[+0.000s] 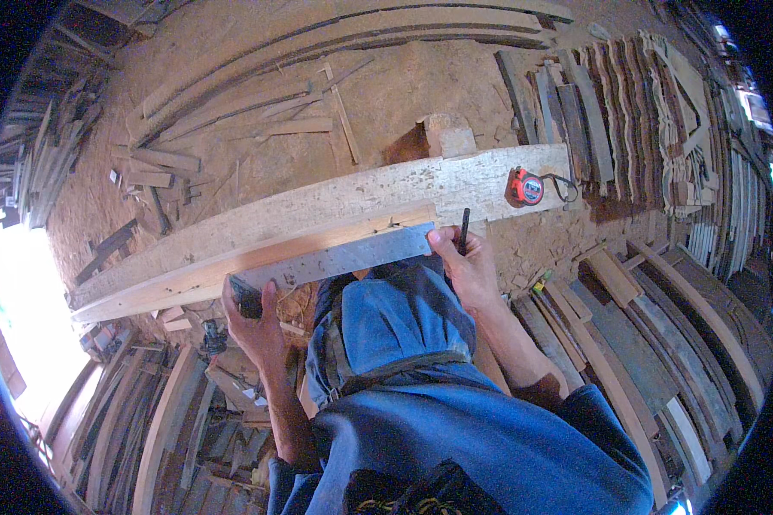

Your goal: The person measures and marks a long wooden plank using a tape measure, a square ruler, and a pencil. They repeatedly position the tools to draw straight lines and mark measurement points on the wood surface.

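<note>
A try square with a wide metal blade [343, 259] lies along the near edge of a narrow wooden board [335, 236]. My left hand [258, 324] is closed around the square's dark stock [247, 297] at the left. My right hand [470, 273] pinches the blade's far right end between thumb and finger. A black pencil-like marker [465, 228] stands upright out of that same hand. Under the board runs a long, thick pale plank [309, 202]. On its right end sits a red and black tape measure [526, 186] with a dark wrist loop.
Small wooden blocks [448, 137] stand behind the plank. Offcuts [159, 167] and long timbers [335, 43] lie on the dusty ground beyond. Stacked boards fill the right [610, 112], the near right [653, 343] and the near left [163, 421].
</note>
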Available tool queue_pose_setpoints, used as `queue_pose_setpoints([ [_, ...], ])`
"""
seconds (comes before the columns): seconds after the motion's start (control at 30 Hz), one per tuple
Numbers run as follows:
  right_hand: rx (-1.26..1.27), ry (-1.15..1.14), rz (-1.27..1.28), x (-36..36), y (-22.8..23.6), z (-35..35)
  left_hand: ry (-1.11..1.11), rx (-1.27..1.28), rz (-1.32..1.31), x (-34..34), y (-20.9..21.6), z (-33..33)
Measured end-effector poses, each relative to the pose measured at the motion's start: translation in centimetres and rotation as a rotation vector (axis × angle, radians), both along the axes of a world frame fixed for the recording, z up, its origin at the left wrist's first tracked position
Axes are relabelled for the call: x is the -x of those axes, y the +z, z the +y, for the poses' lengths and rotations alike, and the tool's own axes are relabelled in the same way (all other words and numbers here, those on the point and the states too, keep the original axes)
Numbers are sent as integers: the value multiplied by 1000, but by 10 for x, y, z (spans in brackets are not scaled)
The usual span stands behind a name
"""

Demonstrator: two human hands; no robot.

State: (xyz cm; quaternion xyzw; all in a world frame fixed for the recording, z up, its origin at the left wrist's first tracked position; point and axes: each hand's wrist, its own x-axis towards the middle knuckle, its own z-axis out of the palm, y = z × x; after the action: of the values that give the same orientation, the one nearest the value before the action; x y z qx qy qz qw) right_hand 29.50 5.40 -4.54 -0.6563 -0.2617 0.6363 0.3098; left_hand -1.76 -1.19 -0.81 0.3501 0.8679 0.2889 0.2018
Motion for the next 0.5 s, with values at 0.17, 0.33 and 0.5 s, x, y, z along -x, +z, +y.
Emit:
queue_pose_setpoints([
  [0.17,16,-17,19,2,4,1,0,-15,-5,1,-2,1],
  [0.33,-64,-78,73,6,-3,-2,25,-37,-71,2,-6,-2],
  [0.5,-92,-91,-150,-7,-4,0,-14,-32,4,5,-5,-2],
])
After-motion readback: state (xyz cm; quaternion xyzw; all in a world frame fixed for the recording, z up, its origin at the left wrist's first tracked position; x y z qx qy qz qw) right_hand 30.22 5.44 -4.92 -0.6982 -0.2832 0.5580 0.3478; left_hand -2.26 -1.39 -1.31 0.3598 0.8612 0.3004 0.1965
